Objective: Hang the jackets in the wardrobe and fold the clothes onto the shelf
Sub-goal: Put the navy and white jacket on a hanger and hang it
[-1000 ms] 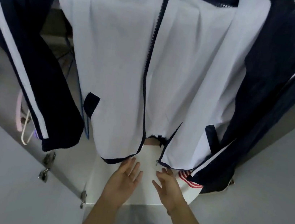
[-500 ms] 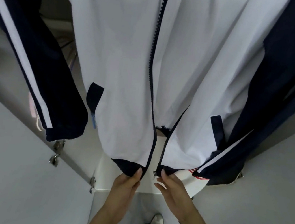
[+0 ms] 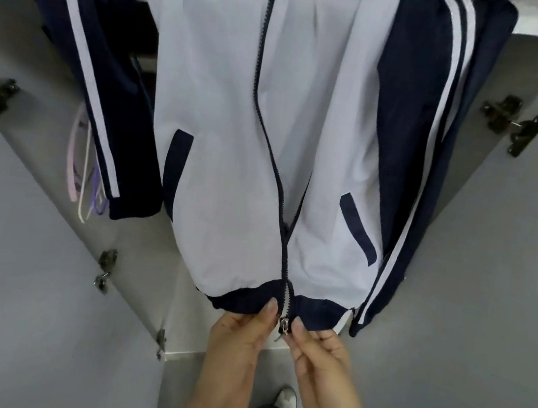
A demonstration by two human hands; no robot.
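We count 1 jacket [image 3: 237,123], 2 hands, 2 wardrobe doors, approx. 4 hinges in view, a few hangers [image 3: 83,174] (pink, cream, purple; exact no. unclear) and 1 shoe [image 3: 287,403].

The jacket hangs in the wardrobe opening straight above our hands: white body, navy sleeves w/ white stripes, navy hem band, 2 navy pocket welts, navy zip [image 3: 283,323] open most of the way up, its 2 sides meeting at the hem.

Left hand [image 3: 239,334] pinches the hem just left of the zip, thumb on top. Right hand [image 3: 319,349] pinches the hem just right of it, fingertips touching the metal slider.

Left door [image 3: 9,271] is left of our hands, right door [image 3: 471,301] to the right; hangers up and left, behind the left sleeve. Shoe below the right wrist.

Vs. 0.5 s ago: both hem ends now drawn together, slider seated at the bottom; view tilted so more of the jacket shows, incl. shoulders.
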